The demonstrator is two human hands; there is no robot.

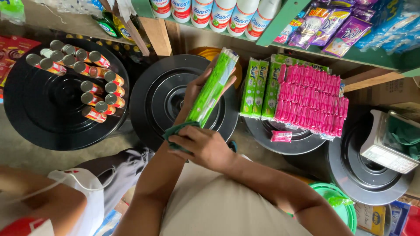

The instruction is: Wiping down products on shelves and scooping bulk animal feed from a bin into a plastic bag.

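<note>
My right hand (205,146) is nearest, fingers closed on a green cloth (175,131) pressed against the low end of a green packet (213,87). My left hand (197,89) grips the packet from behind, tilted, over the middle black lid (153,100). Cans (87,72) on the left lid, pink sachets (310,98) to the right.

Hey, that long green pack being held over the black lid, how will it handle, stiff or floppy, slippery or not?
The long green pack probably stays fairly stiff: it runs straight from the left hand down to the right hand without sagging. Its glossy wrapper may be somewhat slippery. It looks light, since the fingers hold it loosely above the black lid.
</note>
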